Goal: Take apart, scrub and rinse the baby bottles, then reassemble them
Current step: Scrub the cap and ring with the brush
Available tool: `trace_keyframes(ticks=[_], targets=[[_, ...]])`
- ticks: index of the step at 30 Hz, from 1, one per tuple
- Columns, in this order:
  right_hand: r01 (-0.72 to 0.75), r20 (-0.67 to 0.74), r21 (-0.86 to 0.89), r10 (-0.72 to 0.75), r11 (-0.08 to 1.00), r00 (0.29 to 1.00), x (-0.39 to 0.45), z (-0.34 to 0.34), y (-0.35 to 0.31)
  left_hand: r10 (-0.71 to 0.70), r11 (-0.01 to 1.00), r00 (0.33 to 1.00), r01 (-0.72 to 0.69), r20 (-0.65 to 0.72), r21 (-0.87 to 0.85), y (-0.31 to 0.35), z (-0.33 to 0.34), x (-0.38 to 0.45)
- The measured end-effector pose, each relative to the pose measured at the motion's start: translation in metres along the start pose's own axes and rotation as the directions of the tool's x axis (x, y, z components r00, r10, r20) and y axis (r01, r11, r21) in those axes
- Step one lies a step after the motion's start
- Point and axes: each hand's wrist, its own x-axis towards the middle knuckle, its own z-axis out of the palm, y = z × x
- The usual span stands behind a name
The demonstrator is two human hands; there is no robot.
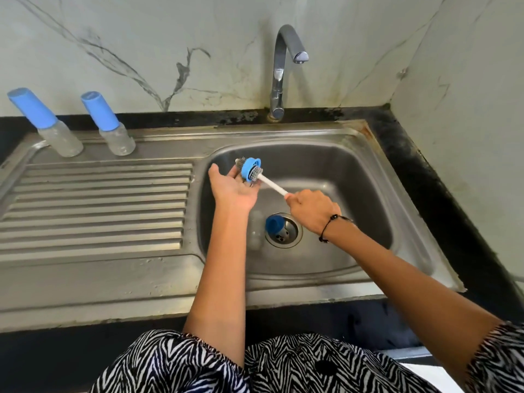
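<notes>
Over the sink bowl [340,177], the left hand [232,188] is held palm up, and its fingers pinch a blue bottle ring [251,168]. The bristly head of a bottle brush [272,184] is poked right through the ring, with bristles showing on both sides. The right hand [313,211] has a tight grip on the white brush handle, all its fingers curled round the end. A black string bracelet [329,226] sits on that wrist.

Down in the bowl, a blue bottle part [274,224] lies on the drain [283,231]; it may be a cap, but it is hard to tell. A clear bottle body [255,231] seems to lie just beside it.

Two baby bottles [45,123] with blue caps stand on the drainboard [96,205] at the back left, near each other. The tap [279,75] stands behind the bowl, on the dark counter [425,171]
</notes>
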Motion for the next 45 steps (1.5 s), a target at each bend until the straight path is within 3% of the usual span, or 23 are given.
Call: trace_keyframes(ticks=[2, 4, 6, 13, 17, 19, 22, 25, 28, 30, 33, 38, 45], targets=[[0.045, 0.071, 0.148, -0.055, 0.988, 0.996, -0.008, -0.004, -0.005, 0.025, 0.999, 1.000, -0.025, -0.007, -0.028, 0.005, -0.010, 0.003], [0.080, 0.136, 0.101, -0.094, 0.992, 0.986, -0.019, 0.001, -0.008, 0.013, 0.991, 0.999, -0.007, 0.046, -0.130, 0.006, -0.018, 0.005], [0.069, 0.105, 0.016, -0.071, 0.997, 0.992, -0.024, 0.013, -0.007, 0.012, 0.983, 0.996, 0.003, 0.083, -0.185, 0.003, -0.017, 0.001], [-0.003, -0.060, -0.191, -0.009, 0.982, 0.998, 0.001, 0.010, 0.003, -0.033, 0.999, 0.997, 0.031, -0.074, -0.033, -0.003, 0.007, 0.004], [-0.052, -0.024, -0.012, 0.052, 0.999, 0.998, 0.009, 0.004, 0.002, -0.025, 0.998, 0.997, 0.029, -0.073, 0.060, 0.000, 0.006, 0.003], [0.009, 0.035, 0.062, -0.011, 0.998, 0.999, 0.005, 0.005, -0.002, 0.052, 0.995, 0.994, -0.042, -0.100, 0.095, 0.004, -0.004, 0.009], [0.079, 0.108, 0.012, -0.080, 0.997, 0.991, -0.011, 0.016, -0.008, 0.036, 0.999, 0.999, -0.036, -0.034, -0.001, 0.005, -0.014, 0.009], [0.042, 0.052, -0.055, -0.040, 0.998, 0.998, -0.014, 0.021, -0.010, 0.077, 0.995, 0.997, -0.077, -0.004, -0.062, -0.003, -0.012, 0.005], [0.042, -0.003, -0.164, -0.043, 0.985, 0.999, -0.013, 0.009, -0.013, 0.210, 0.970, 0.976, -0.201, -0.053, 0.134, -0.012, -0.012, 0.004], [0.086, -0.058, -0.241, -0.103, 0.967, 0.993, -0.019, 0.001, -0.015, 0.346, 0.900, 0.935, -0.310, -0.072, 0.305, -0.013, -0.015, 0.009], [0.172, -0.143, -0.396, -0.246, 0.902, 0.959, -0.035, -0.003, -0.015, 0.426, 0.859, 0.892, -0.346, -0.152, 0.378, -0.010, -0.020, 0.012], [0.220, -0.184, -0.600, -0.401, 0.769, 0.897, -0.051, -0.004, -0.023, 0.355, 0.913, 0.902, -0.279, -0.247, 0.297, -0.005, -0.027, 0.014], [0.302, -0.231, -0.665, -0.573, 0.683, 0.787, -0.056, 0.006, -0.020, 0.160, 0.987, 0.952, -0.154, -0.261, 0.041, 0.011, -0.030, 0.018]])
